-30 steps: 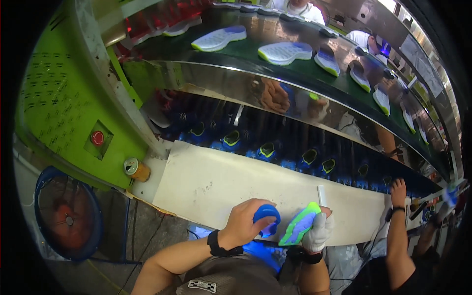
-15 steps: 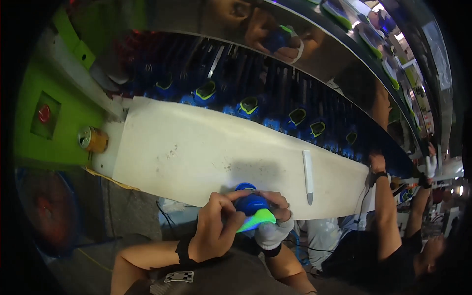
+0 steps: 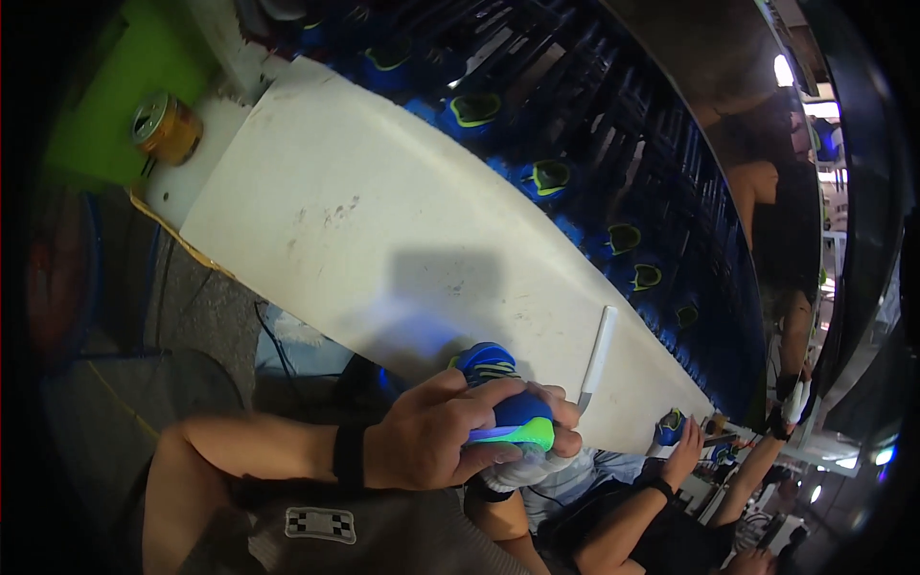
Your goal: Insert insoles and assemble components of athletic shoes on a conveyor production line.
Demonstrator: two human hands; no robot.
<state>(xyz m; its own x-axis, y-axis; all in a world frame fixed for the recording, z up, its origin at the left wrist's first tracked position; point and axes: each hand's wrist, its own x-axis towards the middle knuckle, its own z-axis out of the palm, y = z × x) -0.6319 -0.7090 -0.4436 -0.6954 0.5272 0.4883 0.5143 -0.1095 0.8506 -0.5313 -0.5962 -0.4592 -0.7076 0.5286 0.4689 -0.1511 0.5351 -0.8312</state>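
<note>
Blue shoe point(image 3: 520, 408) and green-lavender sole point(image 3: 535, 435) have come together, gripped by left hand point(image 3: 431, 427) and half-gloved right hand point(image 3: 527, 469).

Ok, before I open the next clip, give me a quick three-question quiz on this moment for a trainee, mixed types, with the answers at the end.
1. True or false: the gold drink can stands to the left of the pale worktop, on which a white-handled tool lies.
2. What are the left hand and right hand holding together?
A. the gold drink can
B. a blue shoe with green on its sole
C. the white-handled tool
3. Which of those two hands wears a white glove?

Key: 1 true; 2 B; 3 the right hand.
</note>
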